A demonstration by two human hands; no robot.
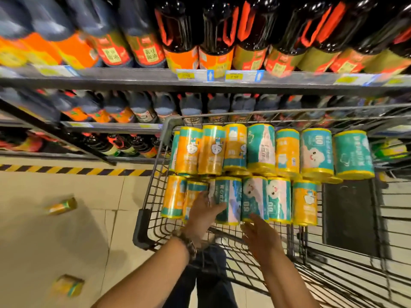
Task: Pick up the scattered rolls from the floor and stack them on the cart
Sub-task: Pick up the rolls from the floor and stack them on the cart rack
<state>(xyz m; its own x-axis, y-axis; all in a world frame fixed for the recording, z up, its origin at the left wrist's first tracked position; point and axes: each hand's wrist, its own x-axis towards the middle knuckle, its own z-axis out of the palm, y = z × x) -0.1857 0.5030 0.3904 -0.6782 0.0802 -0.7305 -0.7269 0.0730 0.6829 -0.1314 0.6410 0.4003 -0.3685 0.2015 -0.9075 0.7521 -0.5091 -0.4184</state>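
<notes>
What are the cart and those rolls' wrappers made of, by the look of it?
The cart looks like dark coated metal wire: thin bars welded into a grid. The rolls seem wrapped in glossy printed plastic film, which catches the light; the inside is hidden.

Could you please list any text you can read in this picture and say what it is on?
"00" or "80", not sure which: teal roll in the cart.
Bottle labels: Chinese characters, too blurred.
Shelf price tags: digits too blurred.
Other rolls: print too small.
</notes>
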